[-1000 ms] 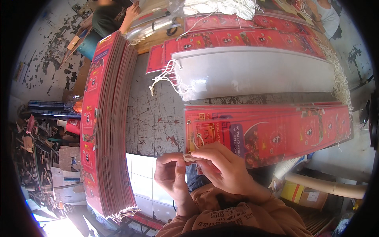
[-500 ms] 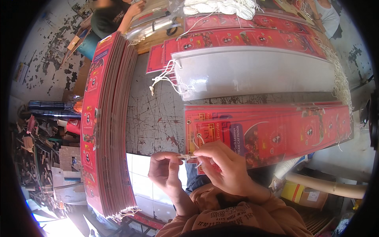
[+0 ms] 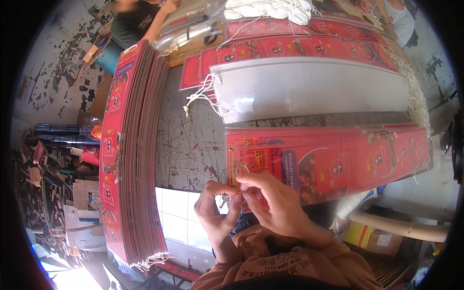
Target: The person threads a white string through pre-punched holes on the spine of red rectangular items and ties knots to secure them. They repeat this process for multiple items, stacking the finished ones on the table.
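Note:
Close to my body, my left hand and my right hand meet, thumbs and forefingers pinched on a white string. It runs through a hole at the left end of a long red printed plastic-covered strip. Their fingertips nearly touch and hide most of the part they grip, so whether there is a knot cannot be seen. The strip lies on a pile of like ones at the table's near right edge. My right hand overlaps its lower left corner.
A tall stack of red strips stands at the left. Beyond my hands lie a pale grey strip with knotted strings and more red strips. White string hanks rest at the back. Two people are at the far side.
My left hand has moved right, up against my right hand. The stretch of string that showed between them is now mostly covered by fingers. The strips have stayed put.

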A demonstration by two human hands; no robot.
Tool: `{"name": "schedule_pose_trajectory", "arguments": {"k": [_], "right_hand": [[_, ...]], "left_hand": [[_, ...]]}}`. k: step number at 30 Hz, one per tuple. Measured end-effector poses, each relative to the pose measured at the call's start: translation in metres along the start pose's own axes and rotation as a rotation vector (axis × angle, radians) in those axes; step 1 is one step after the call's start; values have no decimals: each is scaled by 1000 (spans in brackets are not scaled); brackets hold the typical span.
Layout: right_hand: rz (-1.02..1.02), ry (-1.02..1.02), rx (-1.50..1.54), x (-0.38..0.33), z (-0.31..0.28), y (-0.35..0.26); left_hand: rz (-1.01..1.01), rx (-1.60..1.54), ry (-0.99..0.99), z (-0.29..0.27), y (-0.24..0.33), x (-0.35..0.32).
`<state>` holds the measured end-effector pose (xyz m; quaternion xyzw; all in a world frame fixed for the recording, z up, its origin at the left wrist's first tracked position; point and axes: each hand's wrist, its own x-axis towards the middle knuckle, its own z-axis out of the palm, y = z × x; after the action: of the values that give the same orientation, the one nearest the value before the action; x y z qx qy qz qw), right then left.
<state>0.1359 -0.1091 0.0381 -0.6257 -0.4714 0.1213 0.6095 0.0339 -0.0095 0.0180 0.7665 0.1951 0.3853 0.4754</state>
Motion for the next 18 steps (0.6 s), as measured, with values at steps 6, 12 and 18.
{"name": "schedule_pose_trajectory", "arguments": {"k": [6,12,18], "right_hand": [[53,-20,50,-1,-2,-3],[-125,-38,-92,1,-25,-13],[195,-62,-839,-25,-107,-39]], "left_hand": [[-5,-166,-7,-20,-4,0],[34,-225,81,-27,-12,-1],[49,-183,292,-57,-43,3]]}}
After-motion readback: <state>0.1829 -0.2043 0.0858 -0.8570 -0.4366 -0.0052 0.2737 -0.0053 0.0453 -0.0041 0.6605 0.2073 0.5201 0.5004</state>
